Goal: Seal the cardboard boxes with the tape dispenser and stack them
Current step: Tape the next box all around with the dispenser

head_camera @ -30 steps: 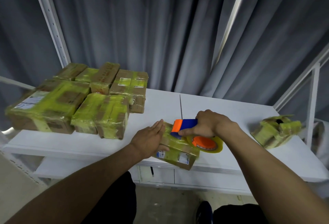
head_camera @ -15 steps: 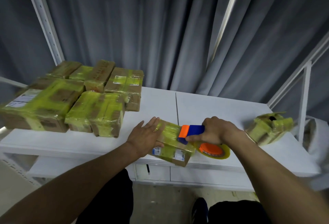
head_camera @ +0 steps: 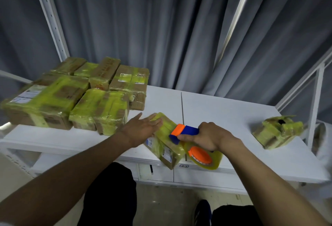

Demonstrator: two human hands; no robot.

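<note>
My left hand [head_camera: 142, 130] lies flat on the box [head_camera: 166, 149]. The box sits at the near edge of the surface [head_camera: 224, 114], a little turned, with its near corner out over the edge. The fingers [head_camera: 152, 120] of this hand are straight and close together. They rest on the far left part of the box top and grip nothing.

My right hand [head_camera: 208, 137] is closed around the blue handle of the dispenser [head_camera: 188, 130]. Here the fingers are curled over the handle and the thumb lies along its near side. The orange head of the dispenser touches the top of the box, just right of my left fingertips, so the box is under both hands. The roll [head_camera: 204, 155] of yellowish tape, with an orange hub, hangs below my right hand, just beside the right side of the box. Much yellow-green tape already covers the box.

At the far left of the surface stand the taped boxes [head_camera: 71, 98], close together and well apart from my hands. At the right lies one crumpled box [head_camera: 277, 131], alone. A grey curtain [head_camera: 161, 28] hangs behind.
</note>
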